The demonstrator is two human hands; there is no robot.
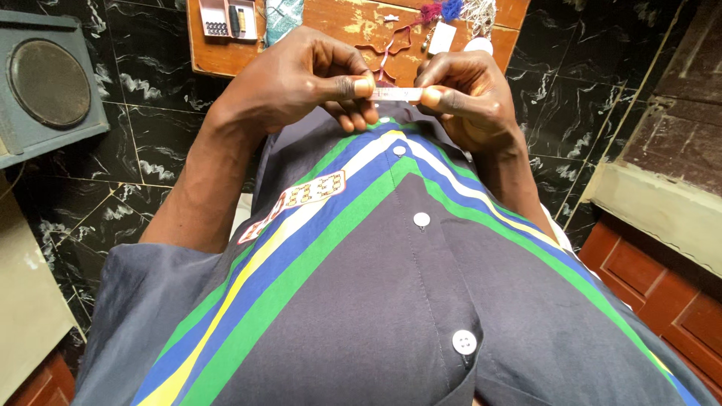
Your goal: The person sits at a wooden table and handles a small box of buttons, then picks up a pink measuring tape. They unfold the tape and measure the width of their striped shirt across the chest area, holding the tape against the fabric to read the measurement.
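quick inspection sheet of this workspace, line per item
surface: wooden table on a black marbled tile floor
job's things: small pale strip held level between both hands
clutter: compartment tray, red cord, white tag, bright tassels on the table
grip: left hand pinches one end of the strip, right hand the other
cables: nothing seen
surroundings: grey speaker box at one side, wooden panelling at the other, striped buttoned shirt below

Matt cloth shirt [421, 301], glossy black marble floor [150, 143], worn wooden board [353, 30]
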